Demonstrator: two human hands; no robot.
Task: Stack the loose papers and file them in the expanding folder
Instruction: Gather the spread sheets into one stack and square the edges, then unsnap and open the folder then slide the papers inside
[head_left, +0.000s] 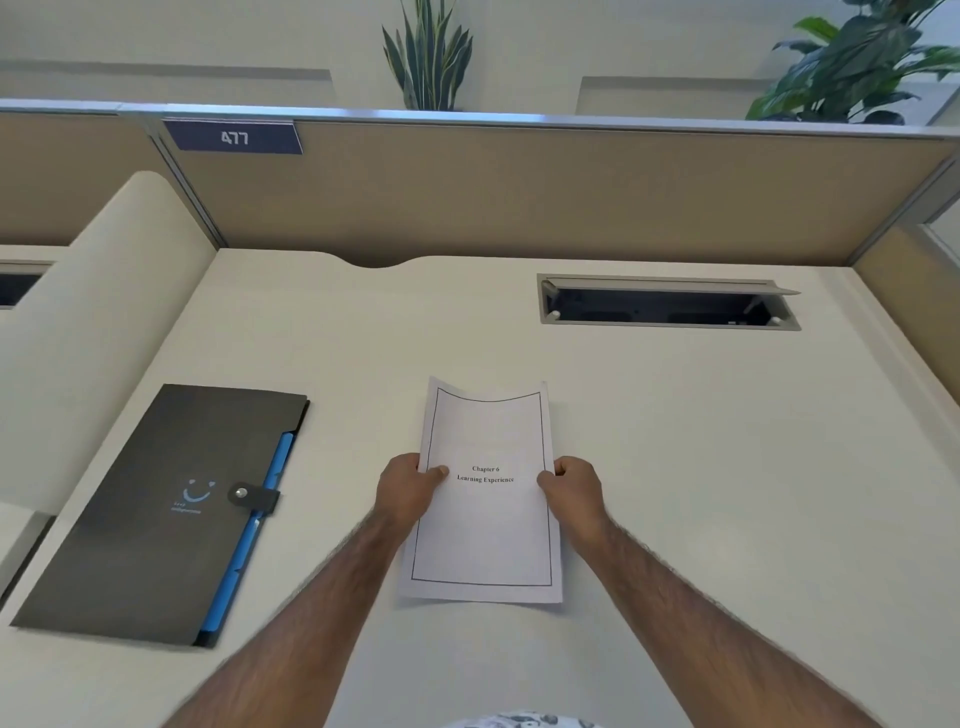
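A stack of white papers (485, 530) is held above the middle of the desk, its top sheet printed "Chapter 6 Learning Experience" inside a black border. My left hand (408, 488) grips the stack's left edge and my right hand (571, 491) grips its right edge. The far end of the sheets curls upward. A dark grey expanding folder (156, 519) lies flat on the desk to the left, closed with a snap strap, blue tabbed dividers showing along its right edge.
The cream desk (727, 467) has an open cable tray slot (667, 304) at the back right. A tan partition wall (519, 197) with a "477" sign closes the back. A curved cream side panel (93, 312) rises at left.
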